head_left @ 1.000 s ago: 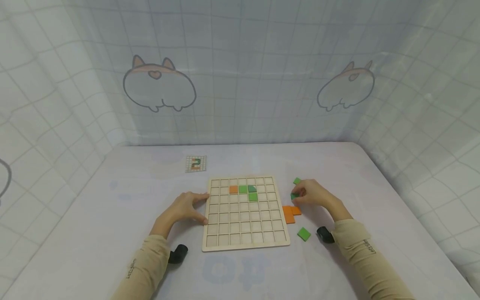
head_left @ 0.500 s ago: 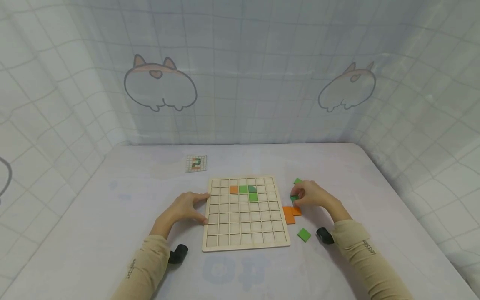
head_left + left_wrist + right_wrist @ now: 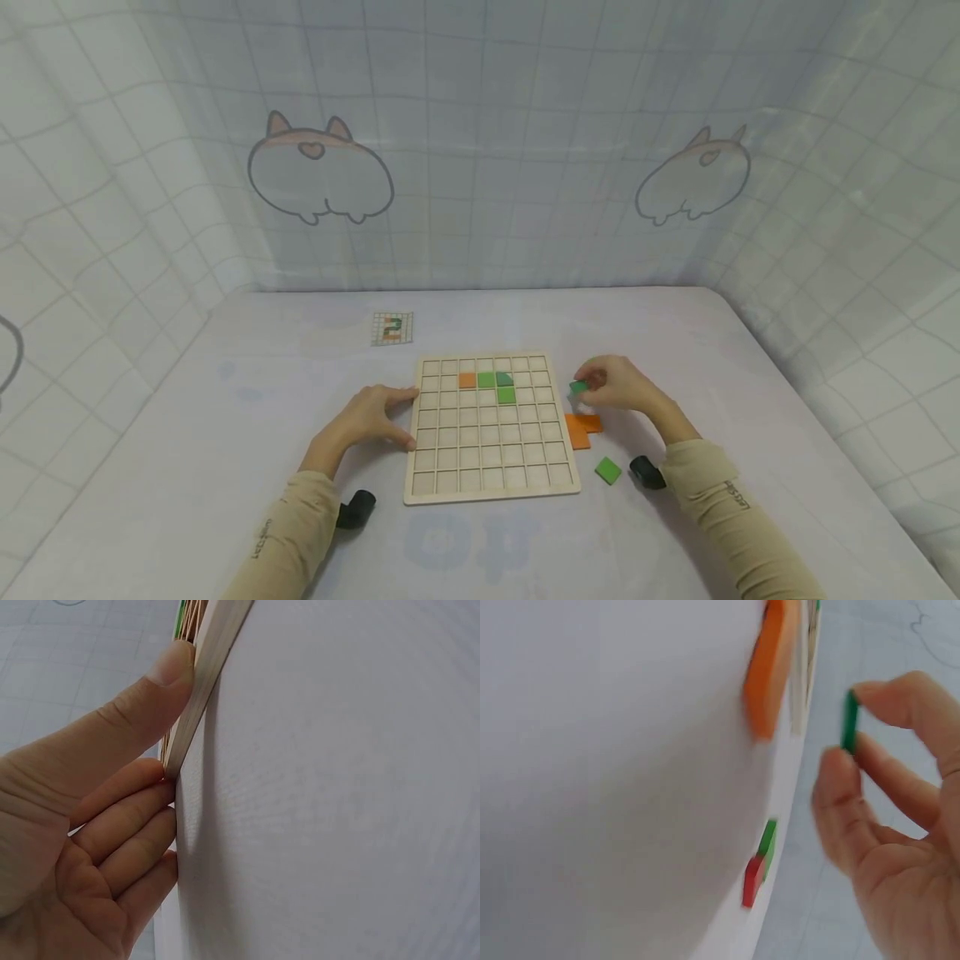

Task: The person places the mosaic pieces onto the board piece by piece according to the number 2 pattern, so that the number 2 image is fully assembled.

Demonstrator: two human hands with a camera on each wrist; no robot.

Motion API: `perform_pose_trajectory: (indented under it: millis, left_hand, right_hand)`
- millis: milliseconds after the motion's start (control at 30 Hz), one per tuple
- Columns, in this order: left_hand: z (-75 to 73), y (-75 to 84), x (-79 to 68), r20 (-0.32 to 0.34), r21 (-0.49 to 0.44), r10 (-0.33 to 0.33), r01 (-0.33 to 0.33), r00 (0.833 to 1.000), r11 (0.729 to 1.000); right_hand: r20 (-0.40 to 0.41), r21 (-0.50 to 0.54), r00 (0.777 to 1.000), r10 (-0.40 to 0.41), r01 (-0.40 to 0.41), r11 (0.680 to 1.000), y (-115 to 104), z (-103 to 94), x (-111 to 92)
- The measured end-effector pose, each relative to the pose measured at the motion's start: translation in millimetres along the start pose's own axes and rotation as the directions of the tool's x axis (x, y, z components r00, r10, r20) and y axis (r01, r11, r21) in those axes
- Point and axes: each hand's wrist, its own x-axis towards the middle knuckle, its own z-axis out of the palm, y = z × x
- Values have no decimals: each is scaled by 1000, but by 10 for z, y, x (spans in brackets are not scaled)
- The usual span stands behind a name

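Note:
My right hand (image 3: 621, 385) pinches a dark green tile (image 3: 577, 387) between thumb and fingertips, just off the right edge of a wooden grid board (image 3: 468, 457). In the right wrist view the tile (image 3: 850, 721) is seen edge-on, raised over the table. The left hand (image 3: 367, 414) rests at the board's left edge, thumb and fingers spread apart along it; the left wrist view shows its thumb (image 3: 174, 667) against the wooden side. Seated near the board's top are an orange tile (image 3: 467, 380), a dark green quarter-round tile (image 3: 504, 379) and two light green squares (image 3: 486, 380).
Orange tiles (image 3: 577, 432) lie against the board's right edge, with a light green tile (image 3: 608, 471) nearer the front. A red tile (image 3: 753, 882) and a green tile (image 3: 768, 841) lie together in the right wrist view. A small pattern card (image 3: 392, 328) lies behind the board.
My right hand has lifted the dark green tile and moved slightly left toward the board. It now hides the light green tile behind it. The left hand has stayed put.

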Motion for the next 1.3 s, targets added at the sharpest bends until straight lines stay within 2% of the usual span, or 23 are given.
perform_pose_trajectory:
  millis: [133,233,367,500,633,767,900,1100,1300]
  left_hand:
    - [-1,6,-3,6,0,2,-2,1000,1000]
    - [0,4,0,6,-2,-9,9,1000,1000]
    - [-6,-4,2,5,-1,-15,15,1000,1000]
    - [-12,-6,0,0,4,-3,3,1000,1000]
    - [-6,-4,-3,-3,12,8,-8,1000,1000]
    - [-4,1,-10,-3,10,9,-9,1000,1000]
    - [-11,2,-20,-7,9,3,-3,1000,1000]
    - [-7,-22,-10,-7,3,16,-16,1000,1000]
    - [-2,-18,-4,-3,1,14,-14,1000,1000]
  right_hand:
    - [-37,133,990,-138,142,981,-134,70,63]
    - [-39,211,978,-203,207,955,-258,164,149]
    - [-31,275,979,-202,203,940,-398,312,286]
    - [0,281,986,-167,161,946,-522,438,393]
    - [48,191,988,-148,137,972,-597,543,434]
    - [108,35,979,-175,172,984,-635,611,436]
    - [152,-74,965,-213,226,971,-672,633,430]
    - [174,-178,942,-288,318,931,-700,633,426]
    - [220,-214,927,-303,349,912,-685,642,392]
